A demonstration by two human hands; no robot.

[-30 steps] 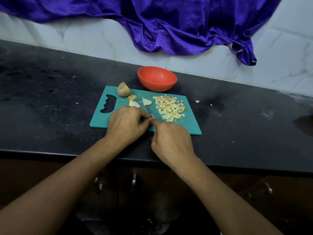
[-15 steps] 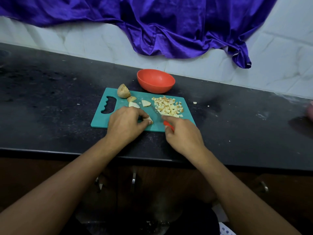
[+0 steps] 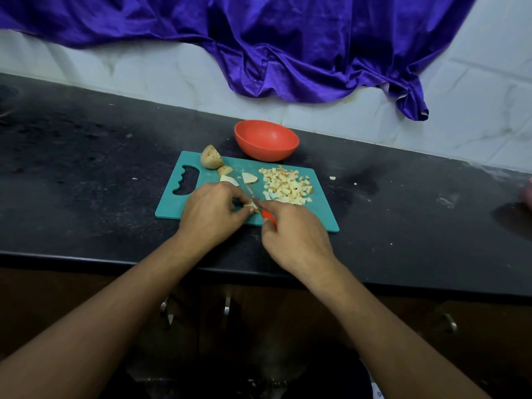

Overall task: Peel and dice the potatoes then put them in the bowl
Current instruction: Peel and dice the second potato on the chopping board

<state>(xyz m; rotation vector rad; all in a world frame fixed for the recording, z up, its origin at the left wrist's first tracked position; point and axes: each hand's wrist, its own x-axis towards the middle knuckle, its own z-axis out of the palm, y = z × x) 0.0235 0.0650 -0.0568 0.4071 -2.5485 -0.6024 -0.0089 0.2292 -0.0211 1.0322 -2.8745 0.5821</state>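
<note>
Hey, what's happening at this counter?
A person is dicing potato on a teal cutting board. The left hand pins a small potato piece while the right hand grips a red-handled knife, its blade at that piece. A pile of diced potato lies on the board's right side, bigger chunks wait at the far left, and the red bowl behind looks empty.

A teal cutting board (image 3: 322, 217) lies on the speckled black counter (image 3: 86, 174); the bowl (image 3: 266, 141) is orange-red, the potato dice (image 3: 286, 185) pale yellow, the draped cloth (image 3: 288, 44) purple.
</note>
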